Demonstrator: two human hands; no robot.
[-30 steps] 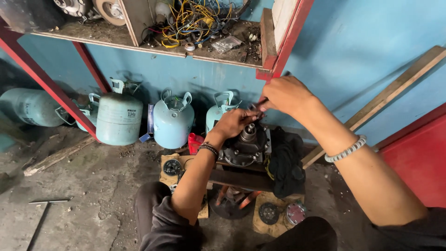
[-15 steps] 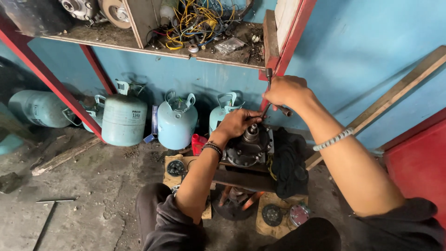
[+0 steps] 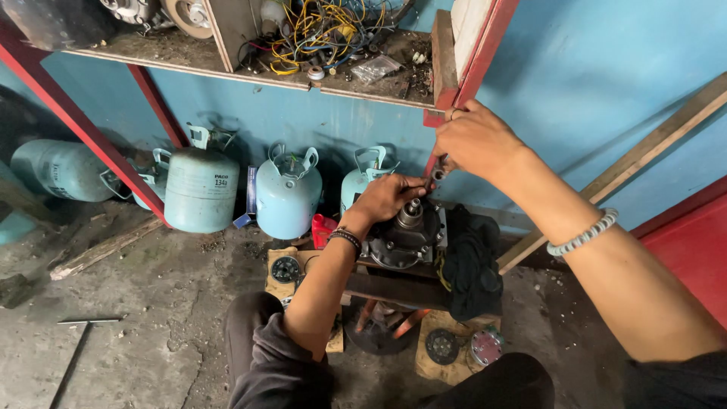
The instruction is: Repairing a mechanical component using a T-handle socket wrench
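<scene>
The person is wearing dark trousers (image 3: 265,356), a dark beaded bracelet (image 3: 344,238) on the left wrist, and a pale beaded bracelet (image 3: 583,235) on the right; both forearms are showing bare.

Compressor (image 3: 405,238) on a stand, gas cylinders (image 3: 284,193) behind (against the wall), shelf (image 3: 250,64) above

The right hand (image 3: 477,144) hides most of the thin tool (image 3: 436,176) it grips.

I am looking into a repair workshop: pale blue gas cylinders (image 3: 198,189) are standing on a dirty concrete floor (image 3: 136,333), and a red steel shelf (image 3: 250,64) is holding tangled wiring (image 3: 322,34) and parts.
</scene>
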